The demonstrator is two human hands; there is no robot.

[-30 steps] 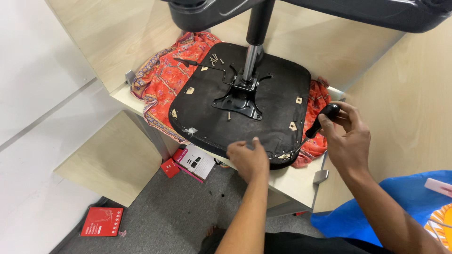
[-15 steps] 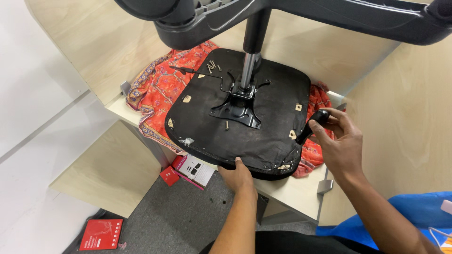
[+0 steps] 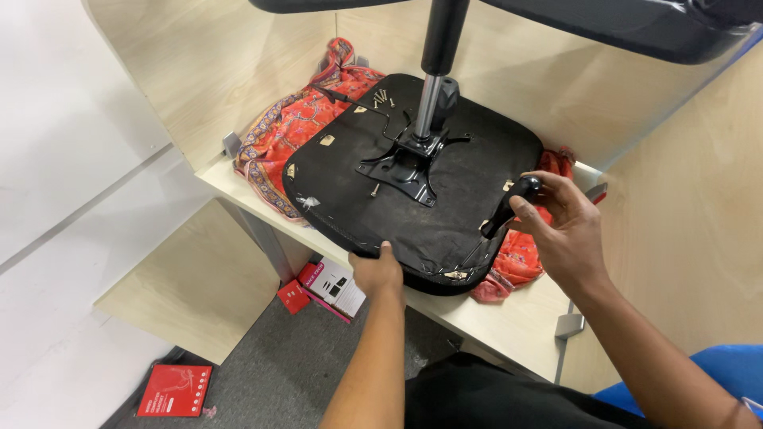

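My right grip [image 3: 556, 230] is wrapping the black handle of a screwdriver [image 3: 509, 210], fingers clenched round it, the shaft pointing down toward 7 o'clock at the edge of the seat [image 3: 413, 183]. My left grip [image 3: 377, 270] is pressing on the near rim of that seat at 6 o'clock, fingers curled over the edge; I would call it clamped on the rim rather than released.

The seat is lying upside down on the table [image 3: 509, 326], black underside up, with a red cloth [image 3: 294, 135] under it showing at 10 o'clock and at 4 o'clock. A metal plate [image 3: 405, 163] is sitting at the middle, and the column [image 3: 433, 79] is rising from it to the chair base overhead at 12 o'clock. A few loose screws [image 3: 380, 98] are resting on the seat at 11 o'clock.

What I am worrying about: the near rim is hanging past the table edge, so my pushing there could tip the top-heavy seat toward me, and the cloth could let it slide. The loose screws could then roll off to the floor. The screwdriver tip is pointing near the fabric edge and could slip and tear it.

On the floor, boxes [image 3: 326, 286] are lying at 7 o'clock under the table, and a red packet [image 3: 173, 389] further left.
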